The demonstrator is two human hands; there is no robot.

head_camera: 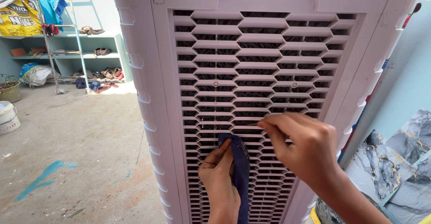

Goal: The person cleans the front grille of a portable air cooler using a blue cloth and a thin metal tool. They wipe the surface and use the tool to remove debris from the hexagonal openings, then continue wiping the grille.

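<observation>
With the left hand (218, 179) gripping the dark blue cloth (240, 170) against the lower slats of the air cooler grille (265, 67) and the right hand (300, 145) pinched at a slat, wipe along each louvre, pressing lightly to avoid bending the plastic.

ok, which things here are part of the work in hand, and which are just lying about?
In use:
- air cooler grille
- dark blue cloth, held against the grille by the left hand
- right hand, fingertips pinched at a slat

Lying about:
- shoes on the shelves
- white buckets
- yellow sacks
- marble-pattern sheets
</observation>
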